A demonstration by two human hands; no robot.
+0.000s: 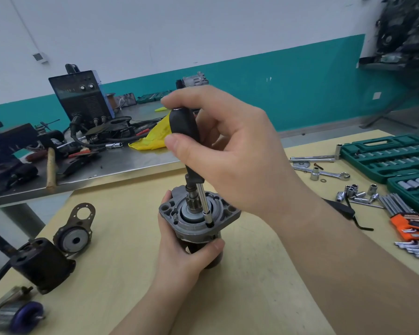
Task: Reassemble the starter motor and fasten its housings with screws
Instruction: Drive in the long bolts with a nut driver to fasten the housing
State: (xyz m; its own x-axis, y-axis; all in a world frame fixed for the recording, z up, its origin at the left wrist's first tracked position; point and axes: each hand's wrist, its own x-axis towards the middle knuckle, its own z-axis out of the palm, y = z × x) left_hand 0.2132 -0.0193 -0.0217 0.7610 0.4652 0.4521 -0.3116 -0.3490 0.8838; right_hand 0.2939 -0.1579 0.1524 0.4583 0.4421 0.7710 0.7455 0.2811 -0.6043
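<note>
The starter motor (pixel 179 218) stands upright on the wooden table (pixel 240 286), its grey flanged housing facing up with the pinion shaft in the middle. My left hand (pixel 179 255) wraps around the motor's body from below and left. My right hand (pixel 228 151) grips the black handle of a screwdriver (pixel 183 126) from above. Its chrome shaft (pixel 203 204) runs down to a hole near the housing's right edge, where the tip sits. The screw itself is hidden by the tip.
A black housing (pixel 41 264), a round end cover with bracket (pixel 74 235) and an armature part (pixel 20 315) lie at the left. Green socket cases (pixel 385 155), loose sockets (pixel 356 193), a ratchet (pixel 329 174) and hex keys (pixel 411 228) lie at the right. A cluttered metal bench (pixel 82 151) stands behind.
</note>
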